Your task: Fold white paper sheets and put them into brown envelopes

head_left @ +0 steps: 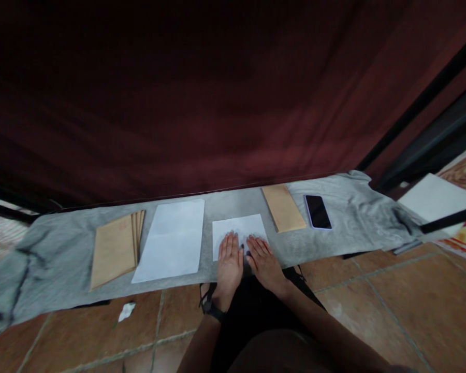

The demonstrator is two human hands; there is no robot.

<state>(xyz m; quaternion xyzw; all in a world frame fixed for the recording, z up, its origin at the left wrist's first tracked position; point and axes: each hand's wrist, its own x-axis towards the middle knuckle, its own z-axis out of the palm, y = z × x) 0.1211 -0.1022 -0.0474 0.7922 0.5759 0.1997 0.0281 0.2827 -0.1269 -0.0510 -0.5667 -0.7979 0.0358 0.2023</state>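
A large white sheet [170, 241] lies on a gray cloth [351, 228]. Just to its right is a smaller white sheet [238, 224], its long axis appearing to run side to side, the right end tilted slightly away from the person. The left hand [230, 261] and right hand [264, 264] rest flat on it, palms down, clamped on nothing, fingers pointing away from the body, thumbs near each other. Left of the large sheet sit fanned brown papers [114, 248]; well to its right, a single brown paper [283, 207], then a phone [318, 212].
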